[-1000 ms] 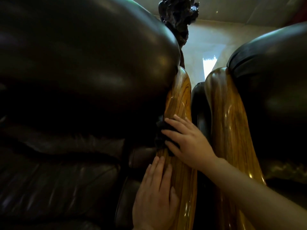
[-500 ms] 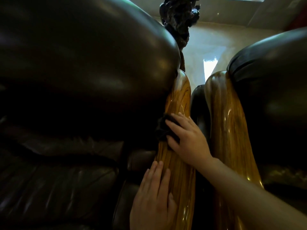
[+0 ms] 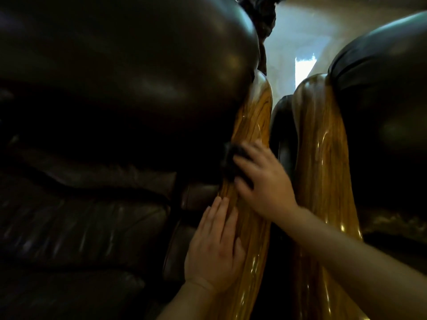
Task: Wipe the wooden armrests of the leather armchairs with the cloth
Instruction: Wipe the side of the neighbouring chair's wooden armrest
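Two glossy wooden armrests stand side by side. The left armrest (image 3: 251,116) belongs to the dark leather armchair (image 3: 104,88) on the left; the right armrest (image 3: 323,146) belongs to the armchair (image 3: 388,100) on the right. My right hand (image 3: 263,179) presses a dark cloth (image 3: 228,162) against the left armrest, beside the leather back. The cloth is mostly hidden under my fingers. My left hand (image 3: 215,245) lies flat on the same armrest, lower down, fingers together and holding nothing.
A narrow dark gap (image 3: 280,139) separates the two armrests. A dark carved object (image 3: 261,12) rises behind the left chair. A pale floor with a bright light patch (image 3: 302,68) shows beyond. The left chair's seat cushion (image 3: 80,227) fills the lower left.
My right hand has slid the cloth up along the left armrest toward its far end. My left hand stays flat on the lower part of the same armrest.
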`<move>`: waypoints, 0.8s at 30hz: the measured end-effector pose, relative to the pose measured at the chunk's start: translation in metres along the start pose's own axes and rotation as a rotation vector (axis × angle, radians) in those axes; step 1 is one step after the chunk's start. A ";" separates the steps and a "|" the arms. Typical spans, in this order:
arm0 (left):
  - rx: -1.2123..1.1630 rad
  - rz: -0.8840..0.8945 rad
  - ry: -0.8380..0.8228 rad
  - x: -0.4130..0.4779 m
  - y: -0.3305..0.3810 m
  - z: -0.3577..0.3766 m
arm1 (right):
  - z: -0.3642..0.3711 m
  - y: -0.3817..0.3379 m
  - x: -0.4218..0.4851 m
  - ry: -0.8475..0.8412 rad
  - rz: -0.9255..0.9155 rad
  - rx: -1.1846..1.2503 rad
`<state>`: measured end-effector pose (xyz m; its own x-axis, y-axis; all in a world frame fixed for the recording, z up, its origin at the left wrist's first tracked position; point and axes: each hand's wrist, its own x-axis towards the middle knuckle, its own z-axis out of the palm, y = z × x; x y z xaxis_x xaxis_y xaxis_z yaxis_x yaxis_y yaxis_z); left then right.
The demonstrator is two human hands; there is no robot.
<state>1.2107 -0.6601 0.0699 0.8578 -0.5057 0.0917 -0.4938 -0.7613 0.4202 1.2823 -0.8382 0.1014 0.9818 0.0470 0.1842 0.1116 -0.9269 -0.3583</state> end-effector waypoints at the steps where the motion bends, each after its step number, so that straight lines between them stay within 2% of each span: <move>1: 0.004 -0.004 0.004 0.000 0.000 0.000 | -0.004 -0.006 -0.018 -0.060 -0.118 -0.042; 3: 0.004 -0.013 0.023 0.000 0.000 0.000 | -0.009 0.003 -0.014 -0.150 -0.266 -0.115; 4: 0.000 -0.012 0.031 0.000 0.001 0.000 | -0.009 0.012 0.001 -0.147 -0.268 -0.169; 9: -0.020 0.003 0.060 -0.001 0.000 0.003 | 0.001 0.030 0.081 -0.007 0.148 -0.177; 10: -0.018 0.008 0.066 -0.001 0.000 0.003 | 0.004 0.022 0.074 0.018 0.129 -0.155; 12: 0.003 0.017 0.076 -0.002 0.000 0.003 | 0.005 0.003 0.035 0.004 -0.031 -0.109; 15: 0.019 0.054 0.101 -0.003 0.000 0.003 | -0.004 -0.006 -0.023 -0.145 -0.317 -0.066; 17: 0.027 0.092 0.105 -0.007 0.000 0.004 | -0.009 0.006 -0.021 -0.191 -0.378 -0.104; 19: 0.020 0.119 0.112 -0.008 0.001 0.003 | -0.006 0.012 -0.001 -0.155 -0.280 -0.157; 22: 0.005 0.120 0.125 -0.012 0.004 0.001 | 0.002 0.000 0.011 -0.033 -0.040 -0.144; 24: 0.001 0.129 0.092 -0.030 0.002 -0.002 | 0.009 -0.020 -0.012 0.005 -0.010 -0.158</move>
<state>1.1839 -0.6455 0.0694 0.7968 -0.5599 0.2270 -0.6006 -0.6932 0.3984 1.2696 -0.8172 0.0983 0.9798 0.0552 0.1922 0.0955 -0.9736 -0.2075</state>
